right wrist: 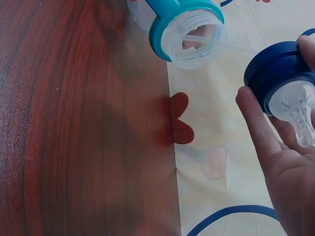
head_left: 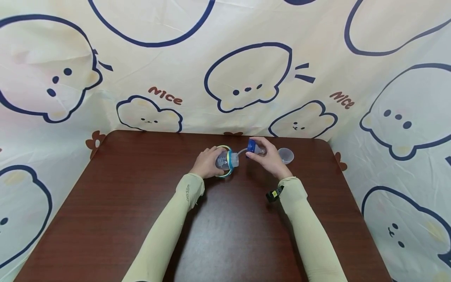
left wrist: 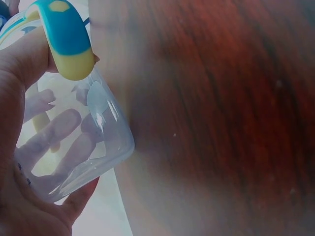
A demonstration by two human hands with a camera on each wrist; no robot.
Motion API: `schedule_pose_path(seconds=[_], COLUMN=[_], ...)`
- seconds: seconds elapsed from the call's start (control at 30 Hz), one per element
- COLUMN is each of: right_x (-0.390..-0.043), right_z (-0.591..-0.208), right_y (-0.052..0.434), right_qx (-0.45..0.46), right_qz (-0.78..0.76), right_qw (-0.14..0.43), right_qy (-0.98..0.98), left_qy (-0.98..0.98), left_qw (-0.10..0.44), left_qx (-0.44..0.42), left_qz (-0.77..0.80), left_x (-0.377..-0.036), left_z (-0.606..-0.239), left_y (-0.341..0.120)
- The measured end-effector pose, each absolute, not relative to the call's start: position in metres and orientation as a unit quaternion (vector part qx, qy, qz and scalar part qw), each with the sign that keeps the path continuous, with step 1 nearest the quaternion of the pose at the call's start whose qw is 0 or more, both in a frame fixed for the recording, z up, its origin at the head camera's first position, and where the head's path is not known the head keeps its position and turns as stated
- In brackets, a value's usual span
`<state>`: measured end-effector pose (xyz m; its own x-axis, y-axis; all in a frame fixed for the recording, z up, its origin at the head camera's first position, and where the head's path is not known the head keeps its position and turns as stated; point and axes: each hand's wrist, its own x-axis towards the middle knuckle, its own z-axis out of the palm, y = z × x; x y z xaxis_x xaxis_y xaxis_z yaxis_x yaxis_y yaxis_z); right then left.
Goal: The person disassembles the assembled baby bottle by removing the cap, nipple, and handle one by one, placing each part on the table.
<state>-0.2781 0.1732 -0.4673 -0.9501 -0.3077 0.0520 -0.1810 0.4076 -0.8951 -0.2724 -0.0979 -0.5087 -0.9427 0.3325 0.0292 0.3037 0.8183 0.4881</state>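
The bottle (head_left: 227, 159) lies tipped on its side above the desk (head_left: 141, 203), near the far edge, its open neck facing right. The left hand (head_left: 208, 162) wraps curled fingers (left wrist: 54, 137) round its clear body. Just right of it, the right hand (head_left: 269, 158) pinches the blue cap (right wrist: 278, 73), teat attached; a thin straw seems to run from cap into neck. A clear cup (head_left: 285, 155) sits beside that hand.
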Motion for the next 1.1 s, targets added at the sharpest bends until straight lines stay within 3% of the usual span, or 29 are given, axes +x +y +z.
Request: schedule_pose_path(seconds=[1.1], right_x=[-0.280], right_z=[-0.454], right_y=[0.180], right_qx=[-0.149], right_qz=[-0.562], right_qw=[0.033], right_qy=[0.813], left_qy=[0.953], left_qw=[0.025], left_qx=[0.169], left_qz=[0.249], left_x=[-0.273], left_z=[-0.511], left_y=[-0.098])
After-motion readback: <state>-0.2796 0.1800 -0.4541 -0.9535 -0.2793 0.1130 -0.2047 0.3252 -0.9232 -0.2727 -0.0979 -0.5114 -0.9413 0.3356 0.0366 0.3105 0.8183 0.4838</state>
